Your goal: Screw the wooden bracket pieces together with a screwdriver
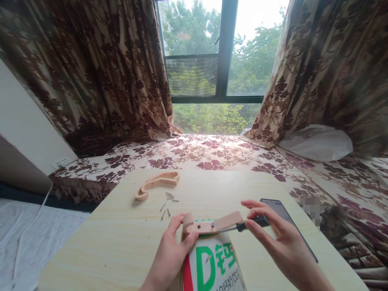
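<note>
My left hand grips the left end of a pale wooden piece, thumb in front and fingers behind. The piece has a dark hole and what looks like a screw head in its face. It lies across the top of a carton with green lettering and a red edge. In my right hand a screwdriver is held by its black handle between thumb and fingers. Its shaft points left along the wood's lower edge; I cannot tell whether the tip touches it.
Several loose screws lie on the light wooden table. Behind them rests a curved wooden piece. A phone lies at the right edge. A floral-covered ledge runs beyond the table, with a white bag on it.
</note>
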A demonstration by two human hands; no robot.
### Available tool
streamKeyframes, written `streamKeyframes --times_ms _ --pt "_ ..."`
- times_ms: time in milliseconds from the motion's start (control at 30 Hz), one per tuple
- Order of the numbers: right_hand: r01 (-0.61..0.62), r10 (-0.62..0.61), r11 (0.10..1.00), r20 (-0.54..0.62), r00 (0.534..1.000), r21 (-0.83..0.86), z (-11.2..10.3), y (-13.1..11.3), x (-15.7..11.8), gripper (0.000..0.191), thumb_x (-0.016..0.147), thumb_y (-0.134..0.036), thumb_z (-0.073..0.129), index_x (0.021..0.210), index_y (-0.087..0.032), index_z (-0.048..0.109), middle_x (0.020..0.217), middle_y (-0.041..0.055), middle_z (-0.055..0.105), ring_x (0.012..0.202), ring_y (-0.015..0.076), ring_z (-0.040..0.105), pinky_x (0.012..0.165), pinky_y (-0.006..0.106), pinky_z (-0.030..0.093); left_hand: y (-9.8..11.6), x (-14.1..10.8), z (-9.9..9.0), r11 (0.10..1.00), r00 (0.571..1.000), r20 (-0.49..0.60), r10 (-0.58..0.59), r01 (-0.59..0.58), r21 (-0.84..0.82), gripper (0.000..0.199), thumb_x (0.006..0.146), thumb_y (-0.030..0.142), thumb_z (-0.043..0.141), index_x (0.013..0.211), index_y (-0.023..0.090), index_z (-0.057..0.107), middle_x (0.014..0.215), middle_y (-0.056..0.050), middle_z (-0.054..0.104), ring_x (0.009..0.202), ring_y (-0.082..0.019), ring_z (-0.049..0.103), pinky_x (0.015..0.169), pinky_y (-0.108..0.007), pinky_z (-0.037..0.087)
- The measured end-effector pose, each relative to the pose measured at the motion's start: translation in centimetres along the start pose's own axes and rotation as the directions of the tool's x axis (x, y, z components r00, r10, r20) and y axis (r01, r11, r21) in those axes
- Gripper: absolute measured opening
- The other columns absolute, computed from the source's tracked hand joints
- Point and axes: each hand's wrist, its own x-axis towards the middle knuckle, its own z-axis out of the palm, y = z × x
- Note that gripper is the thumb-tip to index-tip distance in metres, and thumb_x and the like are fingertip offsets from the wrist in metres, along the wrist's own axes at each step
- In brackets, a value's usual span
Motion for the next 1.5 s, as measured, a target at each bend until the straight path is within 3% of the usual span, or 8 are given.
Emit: streamKeyframes --times_ms 200,267,333,433,533,633,900,1500 --pt "0.098 -0.084 0.990 0.136 0.987 -0.101 0.2 -1.8 1.7 0.019 0.086 -0.040 0.053 0.083 -0.023 0.061 0.083 0.0040 0.068 0.080 0.0199 0.063 0.073 0.029 0.049 0.4 0.1 -0.4 0.996 0.998 -0.041 0.049 -0.045 0.079 0.052 0.069 0.042 0.068 0.114 0.018 0.059 0.119 -0.008 0.061 0.116 -0.027 0.054 0.102 -0.039 0.040" --pt "0.140 -0.118 0.984 0.176 0.977 -0.113 0.4 -2.2 2.2 0.018 0.087 -0.038 0.052 0.084 -0.022 0.060 0.080 0.0027 0.067 0.075 0.0182 0.062 0.070 0.028 0.047 0.9 -0.1 -0.6 0.971 0.983 -0.114 0.147 -0.120 0.209 0.054 0.071 0.041 0.066 0.119 0.021 0.054 0.130 -0.007 0.052 0.125 -0.026 0.045 0.107 -0.042 0.033" --pt "0.195 -0.170 0.974 0.199 0.965 -0.116 0.7 -2.6 2.7 0.015 0.087 -0.035 0.053 0.083 -0.022 0.058 0.077 0.0011 0.065 0.071 0.0161 0.060 0.067 0.028 0.046 1.9 -0.2 -0.7 0.872 0.927 -0.142 0.347 -0.263 0.413 0.046 0.074 0.040 0.062 0.116 0.024 0.056 0.132 -0.006 0.049 0.128 -0.024 0.040 0.109 -0.043 0.031" --pt "0.254 -0.213 0.955 0.245 0.946 -0.151 1.0 -3.1 3.5 0.012 0.088 -0.032 0.053 0.080 -0.022 0.054 0.074 -0.0011 0.062 0.066 0.0136 0.057 0.064 0.027 0.043 4.1 -0.2 -0.5 0.604 0.844 0.056 0.533 -0.426 0.673 0.029 0.077 0.034 0.058 0.105 0.026 0.062 0.121 -0.004 0.057 0.127 -0.024 0.039 0.110 -0.047 0.024" --pt "0.307 -0.244 0.931 0.289 0.926 -0.197 1.3 -3.6 4.3 0.012 0.088 -0.031 0.053 0.080 -0.022 0.052 0.073 -0.0014 0.061 0.066 0.0135 0.054 0.064 0.027 0.041 6.2 -0.1 0.1 0.449 0.898 0.274 0.344 -0.414 0.792 0.034 0.074 0.027 0.062 0.108 0.025 0.060 0.116 -0.004 0.061 0.124 -0.026 0.041 0.111 -0.055 0.014" --pt "0.356 -0.273 0.907 0.330 0.904 -0.225 1.4 -3.9 4.7 0.010 0.087 -0.029 0.054 0.082 -0.021 0.052 0.074 -0.0002 0.061 0.069 0.0148 0.054 0.064 0.028 0.040 7.1 -0.1 0.5 0.393 0.915 0.335 0.225 -0.400 0.828 0.027 0.078 0.021 0.055 0.105 0.025 0.060 0.107 -0.002 0.062 0.115 -0.023 0.048 0.110 -0.057 0.010" --pt "0.385 -0.279 0.888 0.369 0.886 -0.251 1.9 -4.2 5.2 0.012 0.088 -0.030 0.052 0.081 -0.019 0.054 0.073 0.0029 0.062 0.068 0.0159 0.052 0.063 0.028 0.040 6.8 -0.1 0.5 0.379 0.918 0.339 0.207 -0.395 0.837 0.040 0.083 0.010 0.041 0.118 0.025 0.055 0.106 -0.003 0.061 0.109 -0.021 0.049 0.108 -0.053 0.017" --pt "0.430 -0.298 0.870 0.439 0.848 -0.239 2.0 -4.1 5.6 0.013 0.088 -0.031 0.053 0.082 -0.019 0.055 0.070 0.0008 0.059 0.065 0.0138 0.049 0.061 0.027 0.038 7.2 0.2 0.5 0.423 0.921 0.332 0.201 -0.388 0.819 0.040 0.084 0.013 0.040 0.121 0.023 0.052 0.105 -0.004 0.062 0.107 -0.020 0.050 0.107 -0.049 0.020"
